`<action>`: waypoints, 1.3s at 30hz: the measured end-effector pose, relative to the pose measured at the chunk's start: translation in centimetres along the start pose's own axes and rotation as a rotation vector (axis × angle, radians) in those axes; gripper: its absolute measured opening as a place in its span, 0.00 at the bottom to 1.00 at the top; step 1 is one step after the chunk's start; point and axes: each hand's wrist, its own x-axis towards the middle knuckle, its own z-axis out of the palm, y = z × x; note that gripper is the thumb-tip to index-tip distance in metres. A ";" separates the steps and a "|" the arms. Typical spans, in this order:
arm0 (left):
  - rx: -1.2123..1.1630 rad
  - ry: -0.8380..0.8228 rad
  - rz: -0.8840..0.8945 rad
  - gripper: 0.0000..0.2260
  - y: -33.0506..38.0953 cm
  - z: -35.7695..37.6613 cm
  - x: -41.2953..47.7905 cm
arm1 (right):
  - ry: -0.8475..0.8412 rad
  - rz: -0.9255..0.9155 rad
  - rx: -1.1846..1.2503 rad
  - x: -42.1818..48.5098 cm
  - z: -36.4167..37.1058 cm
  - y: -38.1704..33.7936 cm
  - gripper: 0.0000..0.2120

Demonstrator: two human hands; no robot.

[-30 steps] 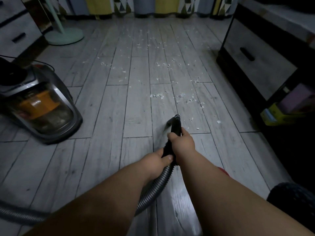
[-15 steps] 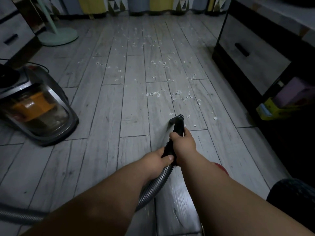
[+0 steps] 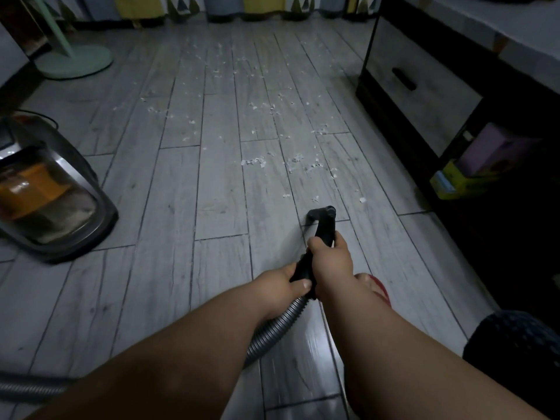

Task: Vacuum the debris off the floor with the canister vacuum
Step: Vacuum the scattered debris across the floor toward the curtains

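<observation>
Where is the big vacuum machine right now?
The canister vacuum sits on the floor at the left edge of the head view, nearer than the green fan base, off to the left of both hands.

Both hands (image 3: 306, 274) grip the black nozzle (image 3: 322, 222) near debris (image 3: 257, 162).

At nine o'clock the frame's left edge cuts off the vacuum (image 3: 45, 189), so we lose its rear half. Our forearms cover the middle stretch of the hose (image 3: 278, 325), which reappears at eight o'clock, then leaves the frame. We cannot read the nozzle's (image 3: 321, 214) opening against the floor (image 3: 212, 192). At twelve o'clock the debris (image 3: 254, 162) blurs into specks too small to identify.
</observation>
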 end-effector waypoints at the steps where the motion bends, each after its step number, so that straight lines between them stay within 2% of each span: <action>1: 0.002 -0.006 0.006 0.21 0.2 0.3 0.0 | 0.014 0.002 0.008 0.1 -0.3 0.1 0.09; 7: 0.027 -0.018 0.024 0.21 1.3 1.4 0.7 | 0.067 0.052 0.106 0.7 -1.7 0.3 0.13; 10: 0.020 -0.027 0.028 0.22 1.9 1.8 1.2 | 0.100 0.072 0.126 1.1 -2.4 0.0 0.24; 13: 0.026 -0.024 0.040 0.22 2.4 2.1 1.8 | 0.095 0.081 0.141 1.6 -2.8 -0.3 0.28; 20: -0.001 0.023 0.039 0.22 2.6 1.6 3.2 | 0.049 0.051 0.151 2.9 -2.5 -0.9 0.17; 25: 0.040 0.045 0.044 0.23 2.6 0.5 4.0 | 0.036 0.053 0.164 3.9 -1.2 -1.5 0.19; 34: 0.032 0.067 -0.012 0.23 1.3 -2.0 3.8 | -0.026 0.053 0.141 4.2 2.0 -1.9 0.13; 39: -0.025 0.088 -0.031 0.22 0.7 -4.2 3.3 | -0.076 0.059 0.124 4.1 4.3 -2.7 0.16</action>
